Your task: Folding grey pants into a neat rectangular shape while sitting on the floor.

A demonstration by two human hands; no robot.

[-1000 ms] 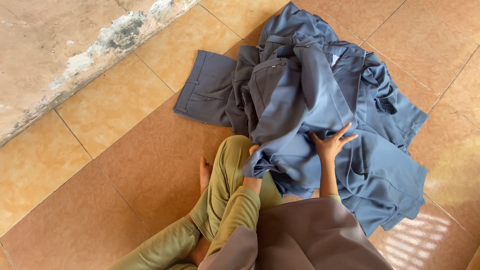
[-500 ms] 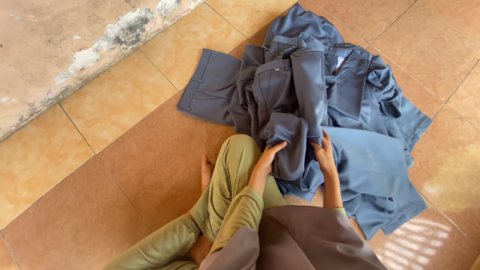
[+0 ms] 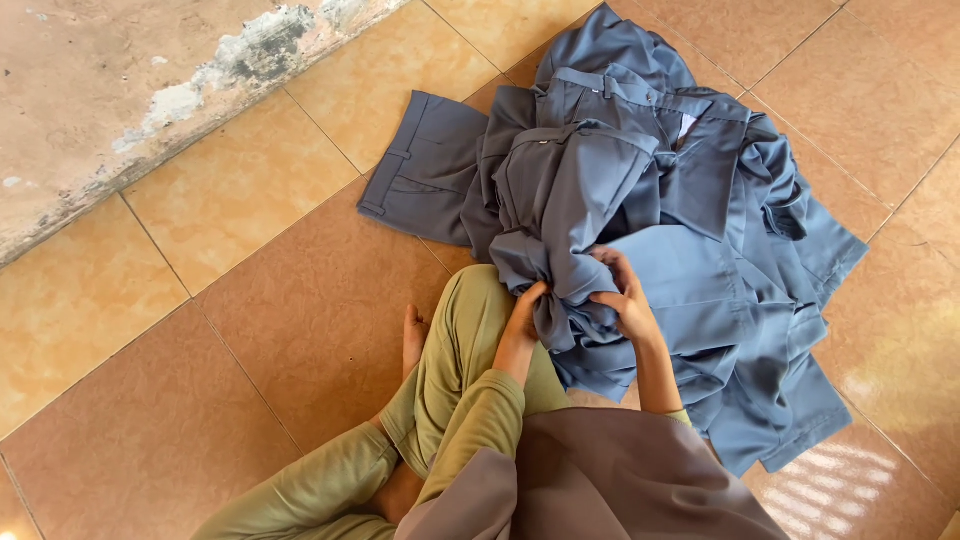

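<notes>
Two hands (image 3: 575, 305) on one heap of blue-grey trousers (image 3: 640, 200)

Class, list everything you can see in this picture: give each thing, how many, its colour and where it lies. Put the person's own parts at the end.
Garments: a heap, exact count unclear, blue-grey, on the floor ahead of the person, upper middle to right.
Bunched cloth: one fold of the heap, blue-grey, gathered between both hands.
Floor tiles: many, orange-brown, across the whole floor.
Wall base: one, beige with flaking white patches, upper left.
Legs: folded, in olive-green trousers, bottom middle.
Bare foot: one seen, beside the knee.
Brown-grey cloth: over the person's front, bottom edge.
Left hand: fingers closed on the bunched cloth.
Right hand: gripping the same cloth.
</notes>
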